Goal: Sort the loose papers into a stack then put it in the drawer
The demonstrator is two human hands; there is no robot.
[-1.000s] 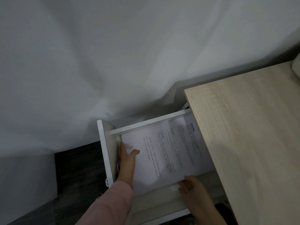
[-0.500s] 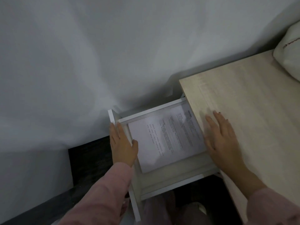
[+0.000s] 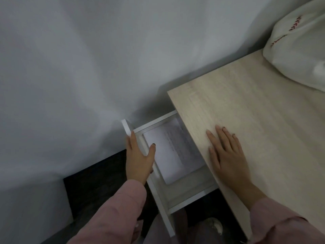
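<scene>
The left hand [image 3: 139,159] lies against the drawer's [image 3: 184,191] white front panel [image 3: 163,215]. Its fingers are straight along the outer face and its thumb reaches over the top edge to the inside. Nothing is clasped in it, and the fingertips are partly hidden behind the panel. The right hand [image 3: 228,155] rests flat, fingers spread and straight, on the pale wooden desktop [image 3: 263,111] just right of the drawer.

The one drawer stands partly pulled out, and its inner end is covered by the desktop. Inside it lies one paper stack [image 3: 172,152], flat on the drawer floor toward the far side. The stack's right part slips under the desktop edge, the print is too blurred to read, and the sheets cannot be counted.

Two pink sleeves [image 3: 112,217] run off the bottom edge. Below the drawer a pale shape, perhaps a shoe [image 3: 215,226], is hard to make out. Left of the drawer is a dark floor [image 3: 98,176], and beyond it hangs white cloth [image 3: 88,67]. Far right of the drawer one white cushion [image 3: 299,50] with red stitching is cut off by the frame.
</scene>
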